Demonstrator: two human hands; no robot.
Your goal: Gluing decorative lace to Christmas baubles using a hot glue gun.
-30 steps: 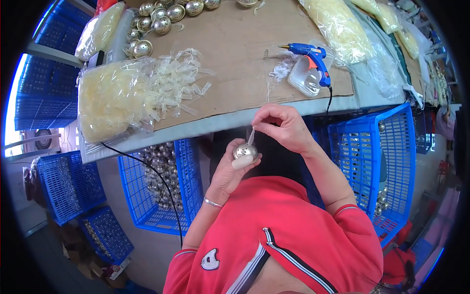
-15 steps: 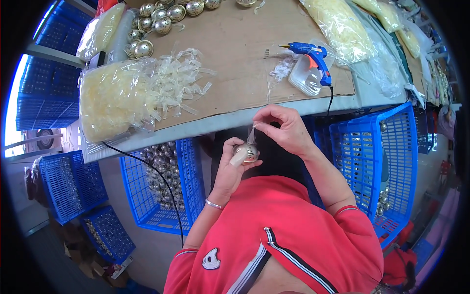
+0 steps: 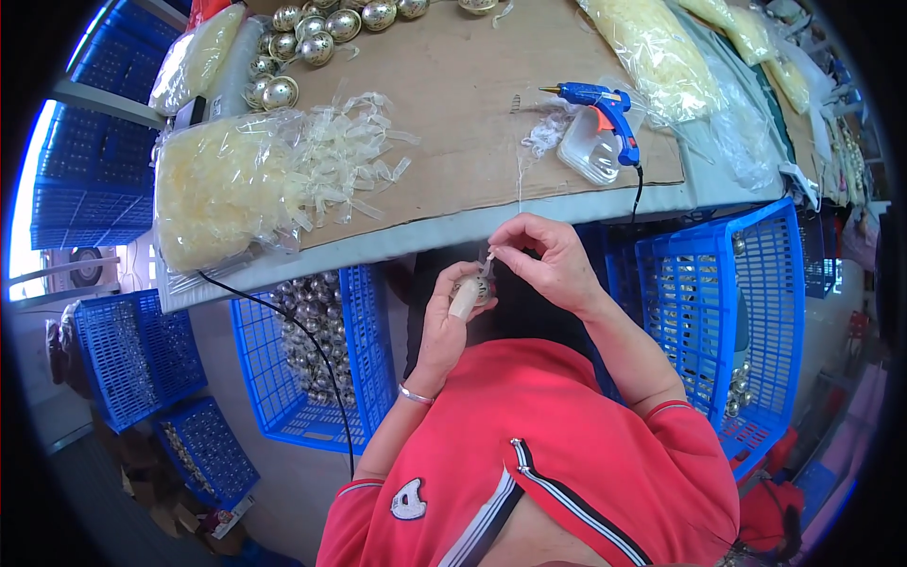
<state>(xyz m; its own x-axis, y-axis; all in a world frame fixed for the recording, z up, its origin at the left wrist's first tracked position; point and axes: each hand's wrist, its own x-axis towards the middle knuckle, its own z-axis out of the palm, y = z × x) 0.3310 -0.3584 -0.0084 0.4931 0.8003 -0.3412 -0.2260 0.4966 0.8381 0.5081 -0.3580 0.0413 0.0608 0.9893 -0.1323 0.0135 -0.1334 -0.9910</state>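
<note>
My left hand point(image 3: 450, 317) is closed round a gold bauble point(image 3: 470, 286) with dark markings, just off the table's front edge. A pale covering wraps one of its fingers. From the top of the bauble rises a sheer whitish ribbon point(image 3: 487, 266). Thumb and forefinger of my right hand point(image 3: 548, 260) pinch the ribbon's upper end, close above the bauble. On the cardboard ahead, a bundle of similar cream ribbons point(image 3: 345, 156) spills from a clear plastic bag point(image 3: 222, 189).
A blue glue gun point(image 3: 605, 109) rests on a clear plastic tray point(image 3: 590, 151). More gold baubles point(image 3: 316, 47) sit at the back left. Blue crates point(image 3: 368, 350) with baubles stand either side of me, below the table. A black cable point(image 3: 312, 340) hangs at the left.
My right hand has dropped slightly, its pinch nearer the bauble. The bauble has turned a little in my left hand, and the ribbon stands less stretched.
</note>
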